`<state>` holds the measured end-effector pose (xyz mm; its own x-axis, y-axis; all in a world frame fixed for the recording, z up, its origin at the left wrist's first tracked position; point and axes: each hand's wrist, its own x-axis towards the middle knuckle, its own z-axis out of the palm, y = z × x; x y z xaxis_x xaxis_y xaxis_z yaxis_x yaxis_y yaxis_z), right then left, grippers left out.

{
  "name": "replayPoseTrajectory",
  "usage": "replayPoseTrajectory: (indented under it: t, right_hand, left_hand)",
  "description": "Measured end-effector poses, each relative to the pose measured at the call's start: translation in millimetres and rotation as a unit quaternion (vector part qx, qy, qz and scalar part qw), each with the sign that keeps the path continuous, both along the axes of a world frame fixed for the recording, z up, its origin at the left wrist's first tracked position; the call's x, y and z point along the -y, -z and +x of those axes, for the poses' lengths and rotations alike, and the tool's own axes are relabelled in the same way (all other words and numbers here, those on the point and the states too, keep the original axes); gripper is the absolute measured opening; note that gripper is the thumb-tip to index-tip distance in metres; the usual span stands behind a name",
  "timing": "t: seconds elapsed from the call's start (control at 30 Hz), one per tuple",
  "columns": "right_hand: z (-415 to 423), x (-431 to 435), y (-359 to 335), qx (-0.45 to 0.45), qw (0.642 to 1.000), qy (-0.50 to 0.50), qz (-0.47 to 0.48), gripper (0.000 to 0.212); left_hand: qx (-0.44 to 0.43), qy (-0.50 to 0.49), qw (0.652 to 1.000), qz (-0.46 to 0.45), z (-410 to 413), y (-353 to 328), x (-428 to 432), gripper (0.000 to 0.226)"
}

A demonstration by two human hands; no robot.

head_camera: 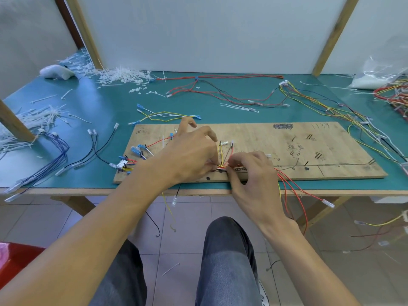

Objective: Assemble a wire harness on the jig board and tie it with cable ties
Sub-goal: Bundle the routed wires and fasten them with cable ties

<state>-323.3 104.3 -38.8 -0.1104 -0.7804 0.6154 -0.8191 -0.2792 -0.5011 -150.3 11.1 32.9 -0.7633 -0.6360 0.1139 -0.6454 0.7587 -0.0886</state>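
Observation:
A wooden jig board [276, 149] lies near the front edge of the green table. A harness of red, yellow, white and black wires [132, 163] runs along its near left part, with blue and white connectors at the left end. My left hand [192, 151] and my right hand [249, 168] meet over the bundle at the board's front middle. Both pinch the wire bundle [223, 167] between thumb and fingers. Whether a cable tie sits there is hidden by my fingers. Red wires [295, 191] hang off the table edge to the right of my right hand.
Heaps of white cable ties [119, 76] lie at the back left and far left. Loose harnesses lie behind the board [220, 93] and at the right [331, 107]. Blue and black wires [55, 155] lie at the left. A plastic bag [379, 71] sits at the back right.

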Motion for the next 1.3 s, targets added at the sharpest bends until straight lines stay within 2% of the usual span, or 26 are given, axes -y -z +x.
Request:
replayPoseTrajectory:
  t: [0.17, 0.27, 0.33, 0.47, 0.57, 0.83, 1.0, 1.1, 1.3]
  right_hand:
    - [-0.4, 0.7, -12.3, 0.009, 1.0, 0.019, 0.024, 0.023]
    - [-23.1, -1.1, -18.0, 0.008, 0.997, 0.047, 0.056, 0.029]
    - [-41.8, -6.2, -22.4, 0.029, 0.996, 0.051, 0.072, 0.025]
    - [-63.8, -11.0, -27.6, 0.073, 0.987, 0.023, 0.139, 0.017]
    - [-74.0, -12.5, -30.2, 0.099, 0.979, -0.007, 0.178, 0.026]
    - [-91.6, -12.6, -39.7, 0.099, 0.965, -0.071, 0.233, 0.044]
    - [-96.8, -12.4, -44.4, 0.063, 0.967, -0.062, 0.237, 0.048]
    - [-95.4, -13.9, -41.0, 0.053, 0.975, -0.066, 0.208, 0.054]
    - [-91.4, -15.6, -34.5, 0.017, 0.984, -0.05, 0.172, 0.053]
  left_hand:
    - [0.019, 0.012, 0.999, -0.043, -1.2, 1.6, -4.7, 0.027]
    - [0.004, 0.021, 0.999, -0.032, -2.0, 3.6, -4.5, 0.026]
    - [0.011, 0.016, 1.0, -0.022, -2.0, 5.1, -3.2, 0.027]
    - [-0.001, 0.007, 1.0, -0.02, -3.8, 8.7, -2.9, 0.029]
    - [-0.022, 0.003, 1.0, -0.019, -4.6, 10.1, -5.4, 0.027]
    - [-0.078, 0.012, 0.996, -0.035, 0.4, 17.3, -9.8, 0.023]
    - [-0.129, 0.026, 0.989, -0.059, 0.2, 22.9, -14.6, 0.014]
    - [-0.164, 0.03, 0.984, -0.06, 0.3, 24.2, -17.4, 0.01]
    - [-0.133, 0.033, 0.99, -0.043, 0.7, 23.9, -19.9, 0.014]
